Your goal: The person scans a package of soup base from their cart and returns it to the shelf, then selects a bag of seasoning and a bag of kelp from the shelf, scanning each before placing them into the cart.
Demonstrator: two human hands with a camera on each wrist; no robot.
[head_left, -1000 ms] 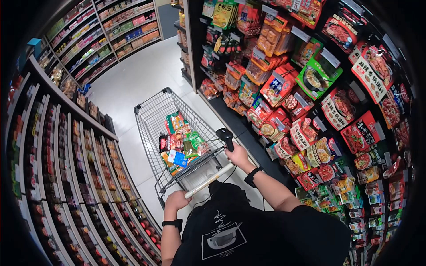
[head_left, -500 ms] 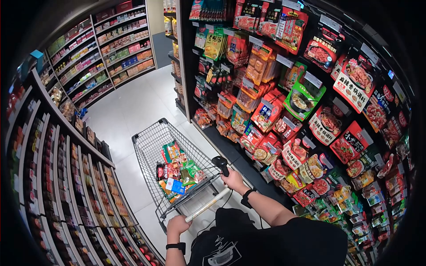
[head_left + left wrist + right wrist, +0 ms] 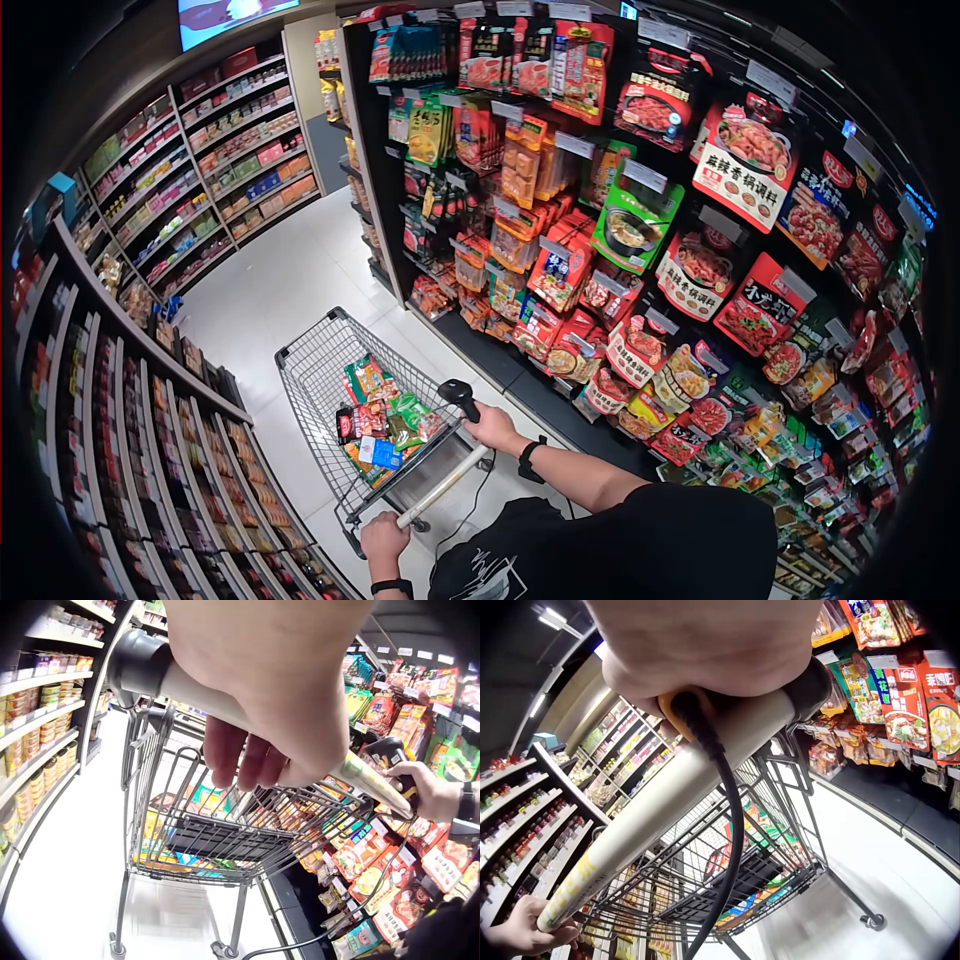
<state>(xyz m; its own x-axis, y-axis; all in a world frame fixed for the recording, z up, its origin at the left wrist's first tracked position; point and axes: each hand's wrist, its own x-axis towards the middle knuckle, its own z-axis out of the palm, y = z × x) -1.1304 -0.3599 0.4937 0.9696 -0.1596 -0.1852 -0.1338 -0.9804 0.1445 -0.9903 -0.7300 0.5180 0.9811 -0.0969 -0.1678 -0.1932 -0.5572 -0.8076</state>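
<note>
My left hand grips the left end of the pale shopping cart handle, its fingers wrapped over the bar in the left wrist view. At the other end, my right hand holds a black barcode scanner against the handle. A dark cable hangs from the scanner's orange and black grip. In the grey wire cart lie several food packets, among them a green one and a dark red one, with a blue and white card-like piece on top.
Red and green seasoning packets hang on a tall rack along the right. Shelves of jars run along the left. Pale floor stretches ahead to stocked back shelves, with a lit screen above.
The head view has tilted up and swung right, so the cart and hands sit lower and further left in it. A screen has come into view. Both hands keep their hold.
</note>
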